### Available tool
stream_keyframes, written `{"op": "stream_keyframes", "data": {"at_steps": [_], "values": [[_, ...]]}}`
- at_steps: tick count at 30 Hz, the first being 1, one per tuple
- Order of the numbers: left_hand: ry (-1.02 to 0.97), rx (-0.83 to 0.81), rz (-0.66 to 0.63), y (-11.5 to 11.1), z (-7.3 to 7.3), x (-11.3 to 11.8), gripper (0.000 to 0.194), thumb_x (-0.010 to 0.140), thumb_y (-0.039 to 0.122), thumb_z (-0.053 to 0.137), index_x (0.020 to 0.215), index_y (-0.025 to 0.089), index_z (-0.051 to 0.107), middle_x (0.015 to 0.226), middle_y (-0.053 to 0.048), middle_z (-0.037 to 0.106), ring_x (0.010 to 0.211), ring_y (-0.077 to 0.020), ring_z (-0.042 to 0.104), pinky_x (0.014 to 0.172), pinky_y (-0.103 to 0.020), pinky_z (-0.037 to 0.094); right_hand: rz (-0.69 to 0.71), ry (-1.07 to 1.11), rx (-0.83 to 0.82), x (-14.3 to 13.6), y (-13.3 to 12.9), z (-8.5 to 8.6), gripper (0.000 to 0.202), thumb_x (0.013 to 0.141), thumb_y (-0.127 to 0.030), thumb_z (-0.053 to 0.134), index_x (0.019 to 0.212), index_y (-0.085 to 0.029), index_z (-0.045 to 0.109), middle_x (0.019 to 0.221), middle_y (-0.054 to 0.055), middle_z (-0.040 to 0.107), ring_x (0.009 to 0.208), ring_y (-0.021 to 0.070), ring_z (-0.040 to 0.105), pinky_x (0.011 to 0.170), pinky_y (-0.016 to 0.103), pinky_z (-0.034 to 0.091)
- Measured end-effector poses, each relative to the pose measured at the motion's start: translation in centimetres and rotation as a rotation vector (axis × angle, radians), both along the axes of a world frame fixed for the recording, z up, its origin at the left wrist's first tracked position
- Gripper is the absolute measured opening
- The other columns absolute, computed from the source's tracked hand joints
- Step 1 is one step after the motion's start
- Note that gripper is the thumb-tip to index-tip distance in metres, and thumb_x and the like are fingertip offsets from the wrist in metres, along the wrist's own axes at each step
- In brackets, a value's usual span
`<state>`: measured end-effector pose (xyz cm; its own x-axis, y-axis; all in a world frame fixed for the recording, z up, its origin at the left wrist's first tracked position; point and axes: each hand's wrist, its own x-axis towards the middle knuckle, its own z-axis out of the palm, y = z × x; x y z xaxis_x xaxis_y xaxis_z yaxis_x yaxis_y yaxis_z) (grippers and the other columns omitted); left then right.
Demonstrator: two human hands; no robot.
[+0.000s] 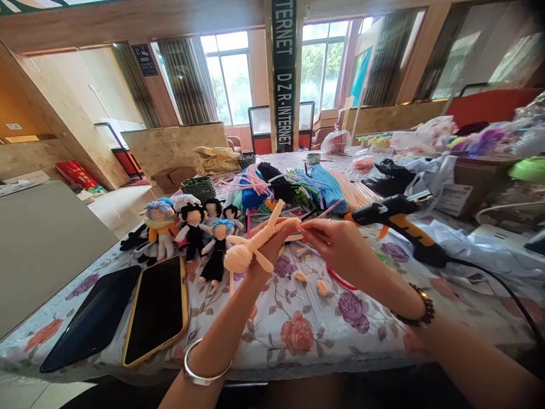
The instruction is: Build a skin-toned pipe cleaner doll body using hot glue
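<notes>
"Pulling too hard risks what?"
"Loosening or bending the doll (238,258), left of the glue gun (395,222); the left hand (271,245) curls round it, the right hand (343,241) pinches its far tip, fingers together."
"And the glue gun?"
"A careless right arm (481,346) could knock it."

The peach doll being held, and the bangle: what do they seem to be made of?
Peach doll: probably fuzzy pipe cleaner or similar yarn, matte and soft-looking; the head shows wound ridges.
Bangle: likely silver-coloured metal, smooth and polished, judging by its bright highlights, though plating is possible.
</notes>
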<state>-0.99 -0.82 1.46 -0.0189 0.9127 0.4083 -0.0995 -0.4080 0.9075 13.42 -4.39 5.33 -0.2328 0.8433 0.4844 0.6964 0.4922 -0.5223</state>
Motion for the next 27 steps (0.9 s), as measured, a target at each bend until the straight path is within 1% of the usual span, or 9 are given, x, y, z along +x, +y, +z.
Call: {"op": "stream_keyframes", "data": {"at_steps": [4,10,12,14,18,20,23,25,27], "values": [[-0.058,-0.022,0.021,0.3,-0.3,-0.1,0.024,0.065,0.033,0.073,0.083,0.018,0.073,0.084,-0.006,0.071,0.084,-0.0207,0.066,0.083,-0.035,0.051,0.007,-0.031,-0.008,-0.2,-0.1,0.1,0.026,0.087,-0.023,0.046,0.09,-0.015,0.07,0.078,0.006,0.07,0.065,0.0153,0.059,0.061,0.024,0.04],[-0.315,-0.077,-0.079,0.9,-0.2,0.1,0.027,0.059,0.031,0.078,0.082,0.017,0.072,0.079,-0.004,0.071,0.076,-0.0165,0.066,0.084,-0.034,0.052,0.089,-0.148,-0.088,0.0,-0.7,0.5,0.033,0.088,-0.03,0.045,0.111,-0.017,0.064,0.06,-0.001,0.061,0.047,0.0091,0.041,0.05,0.022,0.031],[-0.369,-0.092,-0.104,0.8,0.0,0.1,0.027,0.058,0.031,0.079,0.08,0.017,0.072,0.077,-0.004,0.071,0.076,-0.0168,0.066,0.084,-0.035,0.052,0.125,-0.227,-0.125,0.7,-0.6,0.9,0.034,0.091,-0.034,0.04,0.101,-0.018,0.067,0.057,-0.002,0.059,0.048,0.0089,0.039,0.049,0.023,0.028],[-0.415,-0.103,-0.126,0.7,0.2,0.1,0.027,0.057,0.031,0.079,0.079,0.016,0.071,0.077,-0.004,0.071,0.076,-0.0176,0.066,0.085,-0.036,0.052,0.111,-0.342,-0.171,1.8,-0.2,1.2,0.038,0.091,-0.035,0.036,0.08,-0.017,0.068,0.053,-0.001,0.055,0.046,0.0091,0.037,0.049,0.024,0.026],[-0.476,-0.147,-0.172,0.9,0.2,-0.1,0.024,0.059,0.029,0.079,0.077,0.017,0.07,0.076,-0.004,0.07,0.074,-0.0175,0.066,0.084,-0.036,0.052,-0.058,-0.545,-0.274,4.7,1.2,1.1,0.035,0.085,-0.028,0.046,0.052,-0.017,0.054,0.05,0.002,0.052,0.046,0.0103,0.041,0.05,0.027,0.026],[-0.499,-0.173,-0.182,1.0,0.1,-0.2,0.024,0.058,0.028,0.079,0.077,0.017,0.07,0.075,-0.003,0.069,0.075,-0.018,0.066,0.083,-0.037,0.052,-0.061,-0.587,-0.38,5.6,1.7,0.6,0.034,0.079,-0.028,0.053,0.047,-0.018,0.049,0.049,0.002,0.05,0.045,0.0104,0.041,0.048,0.027,0.025],[-0.512,-0.189,-0.18,1.2,-0.1,-0.3,0.024,0.058,0.026,0.078,0.077,0.016,0.069,0.076,-0.004,0.068,0.076,-0.0195,0.066,0.081,-0.038,0.052,0.009,-0.695,-0.595,5.4,2.0,-0.2,0.039,0.071,-0.028,0.06,0.041,-0.019,0.037,0.042,-0.001,0.039,0.038,0.0085,0.033,0.042,0.027,0.021],[-0.513,-0.19,-0.181,1.2,-0.1,-0.3,0.023,0.058,0.026,0.078,0.077,0.016,0.069,0.075,-0.004,0.068,0.075,-0.0194,0.066,0.079,-0.038,0.053,0.022,-0.747,-0.596,4.7,1.9,-0.6,0.038,0.066,-0.026,0.062,0.042,-0.02,0.034,0.043,-0.002,0.037,0.039,0.0085,0.032,0.041,0.026,0.021],[-0.503,-0.19,-0.185,1.2,-0.1,-0.3,0.022,0.059,0.026,0.078,0.077,0.016,0.07,0.075,-0.004,0.068,0.074,-0.0187,0.066,0.078,-0.037,0.053,-0.009,-0.767,-0.521,4.1,1.8,-0.7,0.037,0.062,-0.025,0.065,0.044,-0.02,0.034,0.048,-0.002,0.039,0.043,0.0091,0.033,0.043,0.026,0.024]]}}
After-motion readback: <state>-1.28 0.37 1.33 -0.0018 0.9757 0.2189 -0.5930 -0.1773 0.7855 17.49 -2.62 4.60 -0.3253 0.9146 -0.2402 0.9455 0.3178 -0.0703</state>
